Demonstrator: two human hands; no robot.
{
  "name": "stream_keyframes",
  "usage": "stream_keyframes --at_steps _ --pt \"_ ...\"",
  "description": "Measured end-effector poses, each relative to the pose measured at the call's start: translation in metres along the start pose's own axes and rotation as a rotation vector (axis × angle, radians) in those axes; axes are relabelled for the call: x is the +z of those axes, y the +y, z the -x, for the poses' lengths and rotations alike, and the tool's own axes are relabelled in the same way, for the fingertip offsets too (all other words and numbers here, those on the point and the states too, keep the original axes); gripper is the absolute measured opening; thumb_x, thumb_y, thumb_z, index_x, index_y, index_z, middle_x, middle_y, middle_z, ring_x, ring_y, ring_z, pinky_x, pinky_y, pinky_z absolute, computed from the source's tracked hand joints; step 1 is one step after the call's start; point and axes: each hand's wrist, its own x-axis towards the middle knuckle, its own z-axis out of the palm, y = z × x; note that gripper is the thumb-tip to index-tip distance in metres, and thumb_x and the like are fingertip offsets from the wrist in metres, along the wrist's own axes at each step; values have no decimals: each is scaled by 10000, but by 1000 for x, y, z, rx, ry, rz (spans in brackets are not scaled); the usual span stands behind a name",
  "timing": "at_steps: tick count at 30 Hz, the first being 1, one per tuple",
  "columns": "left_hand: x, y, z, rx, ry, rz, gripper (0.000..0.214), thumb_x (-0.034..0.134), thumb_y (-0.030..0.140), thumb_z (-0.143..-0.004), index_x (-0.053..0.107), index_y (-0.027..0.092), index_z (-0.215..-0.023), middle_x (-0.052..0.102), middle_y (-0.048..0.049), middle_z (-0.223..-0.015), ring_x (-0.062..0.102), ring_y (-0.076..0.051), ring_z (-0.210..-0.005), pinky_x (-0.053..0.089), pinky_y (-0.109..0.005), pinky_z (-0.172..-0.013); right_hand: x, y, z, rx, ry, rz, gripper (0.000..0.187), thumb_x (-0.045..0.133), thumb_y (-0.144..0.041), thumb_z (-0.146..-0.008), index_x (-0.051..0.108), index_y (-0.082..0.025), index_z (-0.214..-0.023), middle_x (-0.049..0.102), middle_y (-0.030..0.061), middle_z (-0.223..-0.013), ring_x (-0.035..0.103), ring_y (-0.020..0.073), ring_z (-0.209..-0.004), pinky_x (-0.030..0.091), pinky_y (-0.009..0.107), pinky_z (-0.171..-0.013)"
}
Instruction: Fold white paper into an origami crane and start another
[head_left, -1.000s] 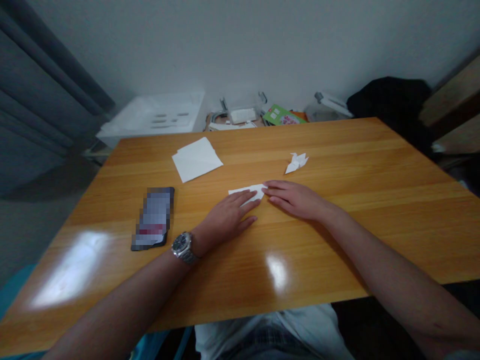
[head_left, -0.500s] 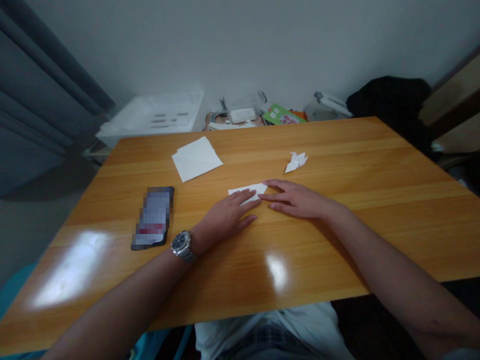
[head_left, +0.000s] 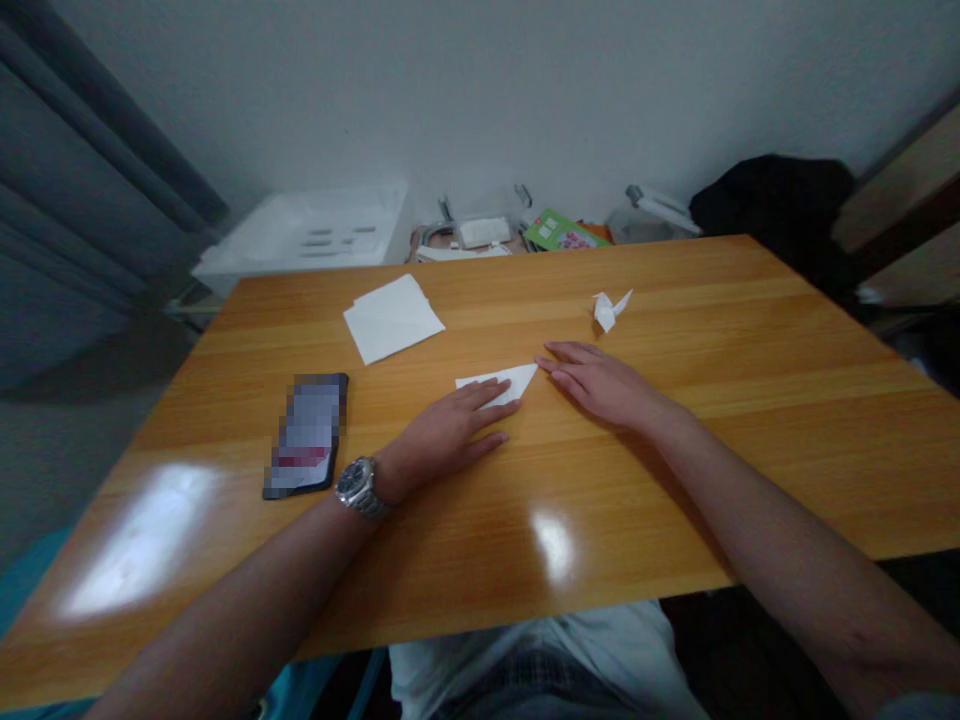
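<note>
A small folded piece of white paper lies flat near the middle of the wooden table. My left hand, with a metal watch on its wrist, rests palm down with fingers spread, pressing on the paper and hiding part of it. At the paper's right tip is my right hand, its fingers stretched out on the tabletop; whether a fingertip touches the tip I cannot tell. Beyond my right hand stands a small white origami bird.
Sheets of white paper lie at the back left of the table. A phone is left of my left hand. Behind the table are a white plastic tub, a green booklet and other clutter.
My right hand has slid slightly up and right, to the paper's tip. The origami bird has shifted right and turned to another side. My left hand stays on the paper.
</note>
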Motion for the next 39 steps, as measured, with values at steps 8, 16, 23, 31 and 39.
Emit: stream_keyframes --at_steps 8,16,23,31,39 --pt "0 -2 2 17 4 19 501 502 462 -1034 514 269 -1496 374 -82 -1637 373 -251 -1507 326 -464 -1251 0 -1 1 -9 19 4 530 296 -432 -1084 569 -201 -1475 500 131 -1560 476 305 -1427 385 502 -1194" --pt "0 -2 3 30 0 2 521 498 459 -1037 472 277 -1523 352 -81 -1648 357 -259 -1515 333 -480 -1245 -1 1 1 -89 75 5 495 350 -411 -1081 597 -182 -1443 549 160 -1510 521 307 -1388 418 529 -1163" --pt "3 -2 3 64 38 -9 518 501 442 -1037 473 264 -1523 380 -99 -1633 372 -272 -1506 355 -482 -1233 -4 -13 1 -295 58 -121 412 455 -370 -1063 620 -220 -1409 562 108 -1510 525 256 -1394 416 491 -1179" --pt "2 -6 3 76 42 16 481 515 438 -1032 534 260 -1478 462 -92 -1583 423 -265 -1476 370 -485 -1227 0 -17 5 -253 -61 -179 464 475 -370 -1051 556 -200 -1475 477 114 -1573 474 256 -1445 378 464 -1216" --pt "-4 -9 3 86 35 96 409 534 421 -1024 628 246 -1382 467 -92 -1577 427 -262 -1476 354 -485 -1238 0 -15 4 -235 -64 -256 474 517 -399 -1034 543 -264 -1487 447 69 -1595 451 256 -1461 360 463 -1227"
